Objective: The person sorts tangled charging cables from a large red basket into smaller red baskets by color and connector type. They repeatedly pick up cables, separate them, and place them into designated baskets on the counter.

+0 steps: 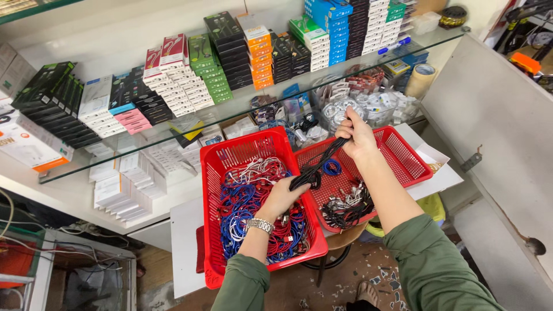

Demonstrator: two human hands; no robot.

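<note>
Hands (357, 137) stretch black cable bundle (318, 164) taut above red baskets (214, 173).

Above the hands, a glass shelf (173, 129) carries rows of small stacked boxes (190, 75) in black, white, green, orange and blue. To their right stands a plain grey wall panel (495, 126). Below them lies a worn, speckled floor (397, 276). To their left sits a white cabinet (86, 270). The light is bright and even.
</note>
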